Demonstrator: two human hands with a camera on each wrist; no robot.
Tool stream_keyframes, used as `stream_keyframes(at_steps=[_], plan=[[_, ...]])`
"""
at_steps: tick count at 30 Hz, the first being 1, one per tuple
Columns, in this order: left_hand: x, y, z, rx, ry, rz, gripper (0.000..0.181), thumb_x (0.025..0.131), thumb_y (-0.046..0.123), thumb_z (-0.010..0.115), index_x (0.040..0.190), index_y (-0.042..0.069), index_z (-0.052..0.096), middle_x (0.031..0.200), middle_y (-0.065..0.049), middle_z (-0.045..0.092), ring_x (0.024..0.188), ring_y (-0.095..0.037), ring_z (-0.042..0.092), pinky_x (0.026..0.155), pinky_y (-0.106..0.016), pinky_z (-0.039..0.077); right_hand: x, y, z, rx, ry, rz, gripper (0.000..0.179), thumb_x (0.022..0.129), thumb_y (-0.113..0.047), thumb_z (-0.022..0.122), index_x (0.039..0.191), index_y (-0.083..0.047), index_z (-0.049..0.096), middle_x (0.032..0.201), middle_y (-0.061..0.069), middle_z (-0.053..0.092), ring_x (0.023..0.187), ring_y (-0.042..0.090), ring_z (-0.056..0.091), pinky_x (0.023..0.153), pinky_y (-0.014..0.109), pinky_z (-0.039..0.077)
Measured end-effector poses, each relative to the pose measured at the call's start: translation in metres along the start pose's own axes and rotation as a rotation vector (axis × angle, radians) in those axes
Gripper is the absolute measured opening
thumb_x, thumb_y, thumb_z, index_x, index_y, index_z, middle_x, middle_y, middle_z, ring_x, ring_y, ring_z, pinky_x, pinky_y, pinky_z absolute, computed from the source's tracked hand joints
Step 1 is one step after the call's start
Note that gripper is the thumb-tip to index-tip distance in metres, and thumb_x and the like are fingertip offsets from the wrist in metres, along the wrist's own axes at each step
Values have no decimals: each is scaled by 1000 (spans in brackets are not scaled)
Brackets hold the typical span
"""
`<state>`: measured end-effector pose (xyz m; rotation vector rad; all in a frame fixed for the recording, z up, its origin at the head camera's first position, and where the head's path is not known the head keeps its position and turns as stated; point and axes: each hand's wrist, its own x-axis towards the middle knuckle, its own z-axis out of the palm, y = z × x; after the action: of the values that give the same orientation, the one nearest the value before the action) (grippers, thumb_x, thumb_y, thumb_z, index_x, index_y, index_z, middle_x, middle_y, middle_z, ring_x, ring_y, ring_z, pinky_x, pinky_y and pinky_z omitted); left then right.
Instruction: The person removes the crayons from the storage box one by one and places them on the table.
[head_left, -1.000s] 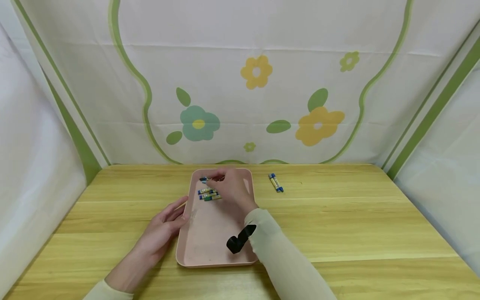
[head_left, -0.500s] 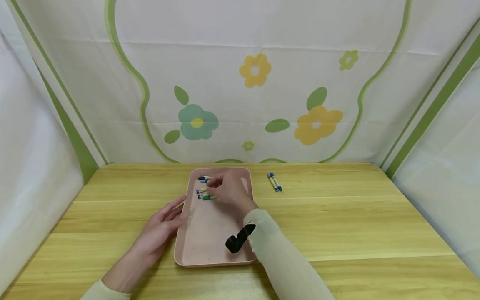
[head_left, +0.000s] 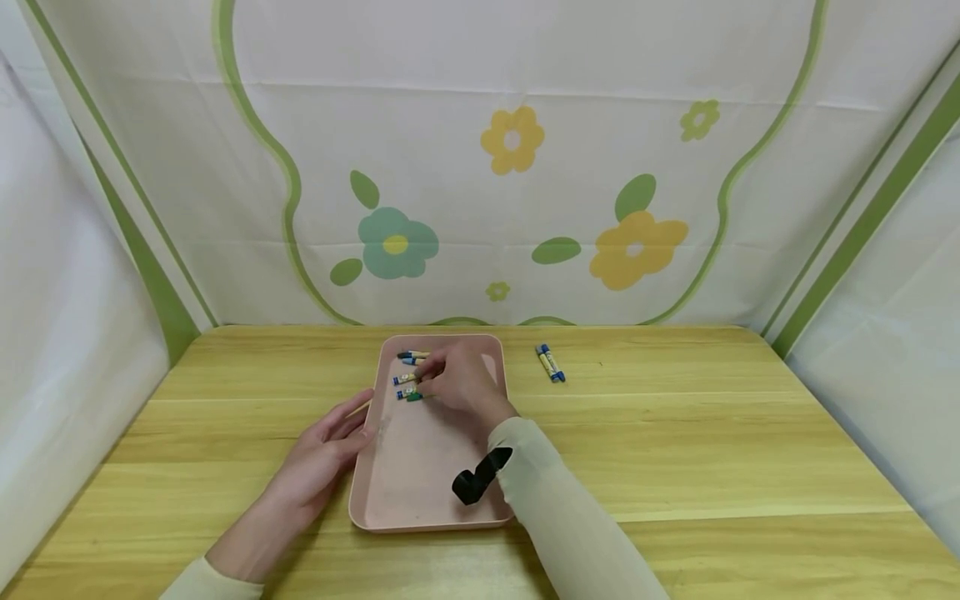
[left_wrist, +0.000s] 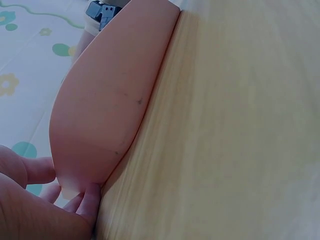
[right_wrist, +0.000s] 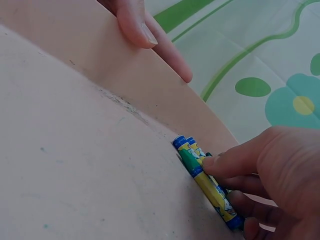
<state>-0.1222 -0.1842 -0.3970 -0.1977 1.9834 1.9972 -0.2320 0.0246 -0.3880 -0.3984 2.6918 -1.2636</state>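
Note:
In the head view my left hand (head_left: 322, 458) grips the left rim of a pink tray (head_left: 420, 467). The left wrist view shows fingers against the tray's outer wall; in the right wrist view the thumb laps over the rim. My right hand (head_left: 465, 379) is over the tray's far part, its fingers curled at a group of small crayons. A green-tipped crayon (right_wrist: 206, 182) lies along the thumb, beside blue-ended crayons (right_wrist: 179, 141). The fingers pinch among these crayons; exactly which one is partly hidden. Dark and light blue-tipped crayons (head_left: 408, 358) lie farther back in the tray.
Two crayons (head_left: 551, 364) lie side by side on the wooden table (head_left: 712, 433), right of the tray. A flowered white cloth (head_left: 450, 167) hangs behind the table's far edge. A black wrist camera (head_left: 468, 487) juts from my right sleeve over the tray.
My right hand has come from the dark-tipped crayon at the back down to the nearer crayons. The back crayons now lie close together. My left hand stays on the rim.

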Motion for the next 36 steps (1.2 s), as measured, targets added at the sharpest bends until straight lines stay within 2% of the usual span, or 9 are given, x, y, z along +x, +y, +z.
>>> stream_keyframes(at_steps=[10, 16, 26, 36], plan=[[0, 2, 0, 3, 0, -12, 65, 109, 15, 57, 168, 22, 32, 177, -12, 26, 162, -31, 31, 95, -12, 49, -1, -2, -1, -59, -32, 2, 15, 92, -18, 84, 107, -21, 85, 98, -9, 78, 91, 9, 66, 84, 25, 58], [0, 2, 0, 6, -2, -9, 65, 109, 15, 57, 168, 22, 31, 177, -13, 26, 161, -31, 31, 95, -12, 49, -2, -4, 0, -22, -59, 29, 17, 90, -14, 85, 105, -20, 86, 100, -8, 80, 97, 10, 68, 88, 27, 58], [0, 1, -1, 6, -11, -7, 65, 110, 16, 57, 169, 21, 31, 177, -13, 26, 161, -31, 31, 95, -11, 49, -1, -5, 1, -20, -79, 37, 15, 91, -11, 84, 103, -20, 87, 103, -5, 81, 97, 11, 67, 83, 26, 57], [1, 0, -1, 4, -10, -8, 65, 109, 15, 57, 169, 20, 30, 177, -12, 25, 162, -31, 29, 93, -10, 49, 1, -5, 2, -57, -73, 28, 11, 93, -15, 83, 100, -22, 87, 102, -6, 79, 98, 12, 65, 85, 27, 56]])
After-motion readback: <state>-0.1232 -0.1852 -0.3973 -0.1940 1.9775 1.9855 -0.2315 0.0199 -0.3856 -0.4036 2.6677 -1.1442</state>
